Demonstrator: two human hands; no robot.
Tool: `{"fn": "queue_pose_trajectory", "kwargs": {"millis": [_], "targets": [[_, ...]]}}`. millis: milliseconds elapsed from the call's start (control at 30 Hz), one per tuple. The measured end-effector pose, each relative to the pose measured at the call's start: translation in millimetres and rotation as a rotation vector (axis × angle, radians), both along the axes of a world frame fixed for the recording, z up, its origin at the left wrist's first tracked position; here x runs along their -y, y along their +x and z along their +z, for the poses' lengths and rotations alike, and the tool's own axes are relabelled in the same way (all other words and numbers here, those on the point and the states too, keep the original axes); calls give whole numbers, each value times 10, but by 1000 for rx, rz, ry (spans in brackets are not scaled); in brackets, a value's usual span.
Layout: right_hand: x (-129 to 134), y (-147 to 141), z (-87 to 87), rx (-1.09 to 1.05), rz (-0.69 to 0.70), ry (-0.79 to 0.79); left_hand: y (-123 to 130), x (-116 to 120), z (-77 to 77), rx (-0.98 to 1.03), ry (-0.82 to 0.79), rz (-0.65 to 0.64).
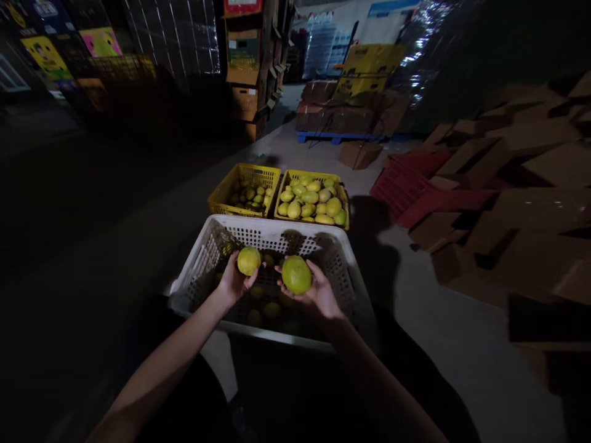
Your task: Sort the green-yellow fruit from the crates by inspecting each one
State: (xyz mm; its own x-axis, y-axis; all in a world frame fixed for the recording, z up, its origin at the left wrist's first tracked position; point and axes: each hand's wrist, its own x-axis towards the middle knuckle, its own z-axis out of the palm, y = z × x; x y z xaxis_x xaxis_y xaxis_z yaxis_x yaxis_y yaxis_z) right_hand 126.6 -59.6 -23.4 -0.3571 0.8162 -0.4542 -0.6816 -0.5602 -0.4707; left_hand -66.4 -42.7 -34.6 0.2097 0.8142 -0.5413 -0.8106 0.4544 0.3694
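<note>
My left hand (234, 281) is closed around a yellow-green mango (249, 261). My right hand (318, 291) cups a larger, greener mango (296, 274), its fingers wrapped under the fruit. Both fruits are held apart from each other above a white plastic crate (277, 335) with slotted walls. Inside that crate, several more mangoes (271, 310) lie in deep shadow. Just beyond it stand two yellow crates. The right yellow crate (347, 212) is heaped with yellow and green mangoes (310, 197); the left yellow crate (219, 198) has darker, smaller-looking fruit (250, 194) lower down.
Flattened and open cardboard boxes (530, 234) pile up at the right, with a red crate (401, 187) among them. Behind, a blue pallet (318, 136) bears boxes, and a tall stack of cartons (244, 101) stands to its left. The left side is very dark.
</note>
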Motion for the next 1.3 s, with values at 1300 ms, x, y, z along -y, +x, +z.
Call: {"fn": "queue_pose_trajectory", "kwargs": {"millis": [1300], "targets": [[-46,-45,-261,-68,1,14,61,72,20,-49,-2,-43]]}}
